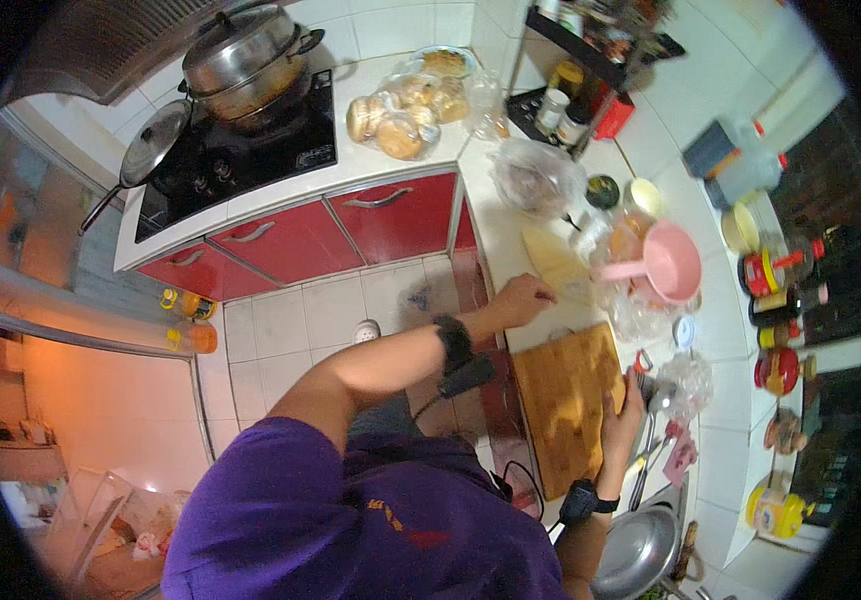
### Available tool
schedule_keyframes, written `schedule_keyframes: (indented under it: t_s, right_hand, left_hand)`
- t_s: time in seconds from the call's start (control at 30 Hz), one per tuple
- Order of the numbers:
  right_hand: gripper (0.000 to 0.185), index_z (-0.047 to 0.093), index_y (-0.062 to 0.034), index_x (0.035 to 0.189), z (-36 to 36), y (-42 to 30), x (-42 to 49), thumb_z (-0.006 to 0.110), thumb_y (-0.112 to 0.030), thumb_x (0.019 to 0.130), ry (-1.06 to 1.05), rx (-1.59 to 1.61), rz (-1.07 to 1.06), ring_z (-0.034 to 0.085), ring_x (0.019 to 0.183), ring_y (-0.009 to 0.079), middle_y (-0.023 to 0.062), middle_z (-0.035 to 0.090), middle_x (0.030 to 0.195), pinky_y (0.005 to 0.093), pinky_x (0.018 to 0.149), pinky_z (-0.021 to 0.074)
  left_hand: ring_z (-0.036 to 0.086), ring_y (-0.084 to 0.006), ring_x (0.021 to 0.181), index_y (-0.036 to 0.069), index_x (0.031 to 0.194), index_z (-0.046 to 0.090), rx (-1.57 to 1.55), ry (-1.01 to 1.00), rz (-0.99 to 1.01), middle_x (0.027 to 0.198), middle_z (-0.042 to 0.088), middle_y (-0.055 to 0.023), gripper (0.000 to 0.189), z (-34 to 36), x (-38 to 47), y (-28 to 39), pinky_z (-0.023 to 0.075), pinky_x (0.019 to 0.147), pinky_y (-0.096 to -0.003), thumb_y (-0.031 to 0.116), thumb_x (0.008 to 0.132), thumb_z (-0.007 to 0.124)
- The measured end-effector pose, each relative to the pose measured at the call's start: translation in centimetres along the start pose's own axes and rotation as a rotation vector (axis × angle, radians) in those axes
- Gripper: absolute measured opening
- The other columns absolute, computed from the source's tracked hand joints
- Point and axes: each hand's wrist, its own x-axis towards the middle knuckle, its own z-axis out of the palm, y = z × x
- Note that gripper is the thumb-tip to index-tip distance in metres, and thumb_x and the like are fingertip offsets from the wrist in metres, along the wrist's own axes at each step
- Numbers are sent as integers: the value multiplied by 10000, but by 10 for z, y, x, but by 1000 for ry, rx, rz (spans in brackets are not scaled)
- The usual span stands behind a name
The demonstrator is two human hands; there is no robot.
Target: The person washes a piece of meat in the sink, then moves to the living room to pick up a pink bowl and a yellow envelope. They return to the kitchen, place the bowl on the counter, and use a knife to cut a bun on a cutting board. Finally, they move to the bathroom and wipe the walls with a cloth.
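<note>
A wooden cutting board (565,405) lies along the counter in front of me. My right hand (624,412) grips its far edge, thumb on the board side and fingers on the outer side. Close to those fingertips is a small tool with an orange-red head (642,362), perhaps a peeler. Beyond the board's left end, my left hand (524,300) hovers over the counter, blurred, its fingers curled; whether it holds anything is hidden. A flat pale-yellow thing (554,251) lies just past the left hand, and a pink dipper (670,262) rests on plastic bags farther off.
Utensils including a ladle (659,397) lie right of the board, by a metal pan (636,551). Bagged buns (400,124) sit near the stove (258,157), which holds a steamer pot (246,67). A black rack (573,82) stands in the corner; bottles (779,371) line the windowsill.
</note>
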Motion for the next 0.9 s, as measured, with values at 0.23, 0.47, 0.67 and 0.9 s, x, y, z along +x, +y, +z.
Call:
schedule_keyframes:
  t_s: [0.23,0.47,0.67,0.9]
  right_hand:
    - [363,521,-15,1145,150,-161,110,495,47,789,-141,267,-130,582,905,210,154,614,938,296,827,418]
    - [417,553,0,1059,311,-293,231,685,-155,695,-176,120,-346,574,811,358,199,587,881,393,742,461]
    - [303,617,-16,903,377,-321,300,644,-259,724,-404,-260,-264,575,673,344,167,623,793,384,646,479]
    - [205,625,27,759,405,-351,404,615,-177,750,-690,419,-418,582,579,135,93,617,647,268,524,443]
  left_hand:
    - [599,-268,834,81,981,632,-41,213,-153,860,631,-132,290,-239,-10,-97,450,797,-339,173,706,623]
    - [594,-299,782,36,861,648,370,299,-125,809,632,-132,198,-372,18,-148,469,727,-370,163,712,620]
    - [539,-322,916,60,1001,609,345,274,-55,994,561,-161,282,-381,70,-170,444,776,-378,105,723,597]
    - [559,-290,828,72,928,626,331,249,-165,841,566,-153,205,-398,148,-185,439,708,-369,175,751,613]
